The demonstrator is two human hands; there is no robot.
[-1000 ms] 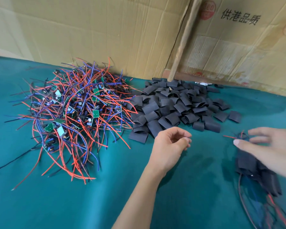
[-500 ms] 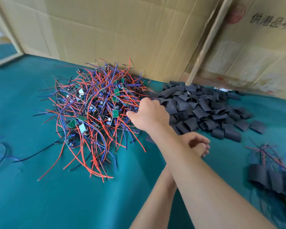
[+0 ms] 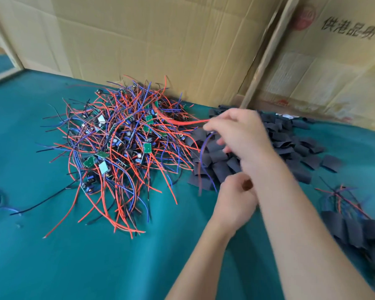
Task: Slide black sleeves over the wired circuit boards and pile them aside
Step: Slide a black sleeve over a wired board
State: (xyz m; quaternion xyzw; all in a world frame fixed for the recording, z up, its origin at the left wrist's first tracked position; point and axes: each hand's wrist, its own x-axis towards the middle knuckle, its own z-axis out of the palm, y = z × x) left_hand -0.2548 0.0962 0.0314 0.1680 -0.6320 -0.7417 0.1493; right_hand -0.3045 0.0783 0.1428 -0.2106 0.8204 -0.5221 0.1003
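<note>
Tangled heap of red, blue and black wires with small green circuit boards (image 3: 119, 148) lies on teal cloth (image 3: 74, 256), left of pile of flat black sleeves (image 3: 290, 146); right hand (image 3: 238, 135), blurred, raised over sleeve pile, fingers pinching red wire (image 3: 182, 121) stretched from heap, blue wire (image 3: 204, 148) dangling; left hand (image 3: 236, 202) below it, fingers curled, contents unclear; sleeved boards (image 3: 359, 230) piled far right.

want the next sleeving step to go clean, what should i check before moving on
1. Right hand has wires in its fingers: ok, red and blue strands trail from it.
2. Board on those wires free of the tangled red and blue wire heap: cannot tell, blurred.
3. Left hand holds a sleeve: cannot tell.
4. Loose flat black sleeves within reach: ok.
5. Pile of sleeved boards on the green cloth at right: ok.
</note>
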